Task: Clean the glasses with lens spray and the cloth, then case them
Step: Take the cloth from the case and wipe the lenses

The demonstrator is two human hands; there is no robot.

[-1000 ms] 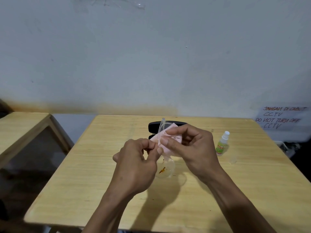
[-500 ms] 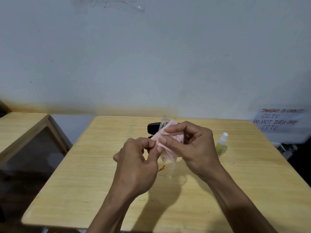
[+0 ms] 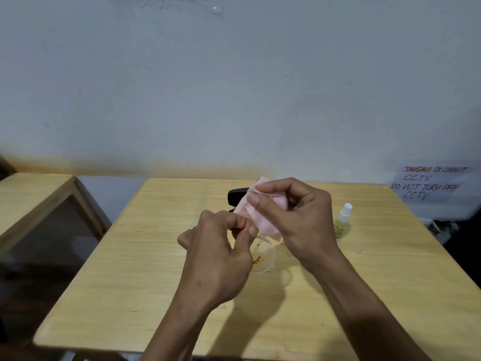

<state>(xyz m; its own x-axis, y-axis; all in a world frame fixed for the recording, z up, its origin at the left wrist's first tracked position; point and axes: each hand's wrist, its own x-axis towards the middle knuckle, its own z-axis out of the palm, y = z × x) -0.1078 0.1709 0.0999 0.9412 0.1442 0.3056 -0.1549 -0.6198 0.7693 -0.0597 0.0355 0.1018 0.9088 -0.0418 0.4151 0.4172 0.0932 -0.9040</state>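
Clear-framed glasses (image 3: 263, 254) hang above the wooden table (image 3: 145, 277); their lower lens carries an orange smudge. My left hand (image 3: 221, 259) pinches the frame near its middle. A pink cloth (image 3: 260, 220) is wrapped over the upper lens, and my right hand (image 3: 299, 217) pinches that cloth between thumb and fingers. The black glasses case (image 3: 235, 195) lies behind my hands, mostly hidden by the cloth. A small spray bottle (image 3: 342, 222) with a green label and white top stands at the right.
The bottle's clear cap (image 3: 356, 248) lies on the table beside it. A second wooden table (image 3: 31, 204) stands at the left across a gap. A handwritten paper sign (image 3: 429, 183) hangs on the white wall at the right.
My right hand has drawn the pink cloth up over the upper lens, which showed above the cloth before. My left hand keeps its pinch on the frame.
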